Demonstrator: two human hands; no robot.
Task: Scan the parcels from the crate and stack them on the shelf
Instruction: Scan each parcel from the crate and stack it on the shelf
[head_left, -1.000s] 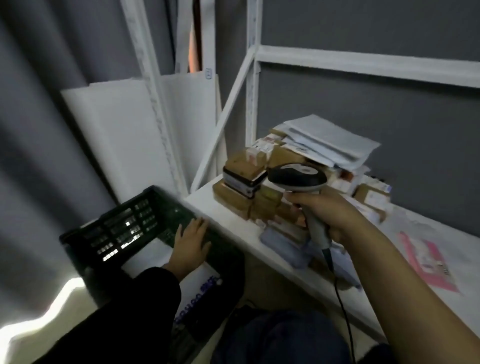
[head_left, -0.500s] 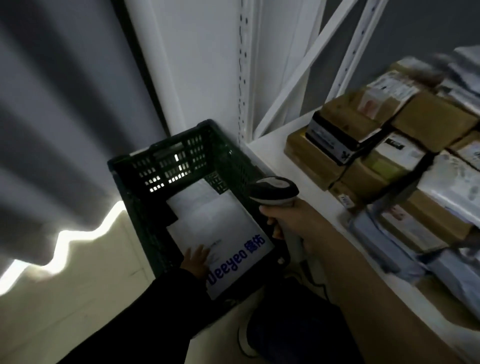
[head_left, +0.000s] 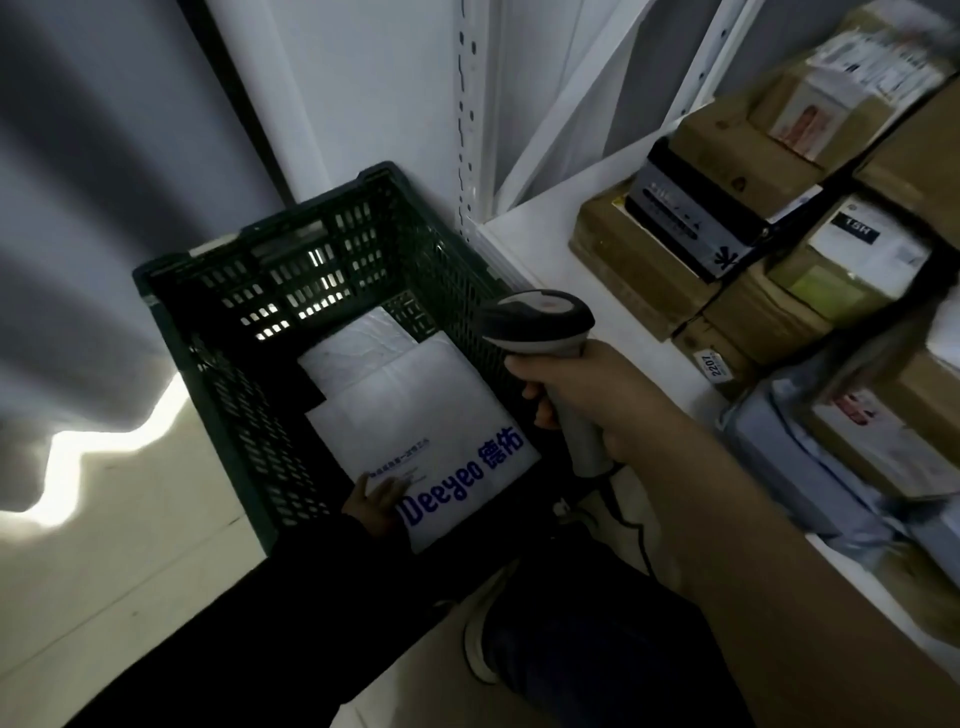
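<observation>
Right hand (head_left: 587, 400) grip wrapped round scanner (head_left: 540, 322); left hand (head_left: 375, 503) on white parcel (head_left: 431, 410) in crate (head_left: 291, 280), grip unclear.

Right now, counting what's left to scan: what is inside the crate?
Two white parcels: a Deeyeo-printed bag lying partly over a plain one; the left hand touches the printed bag. Anything beneath them is hidden.
</observation>
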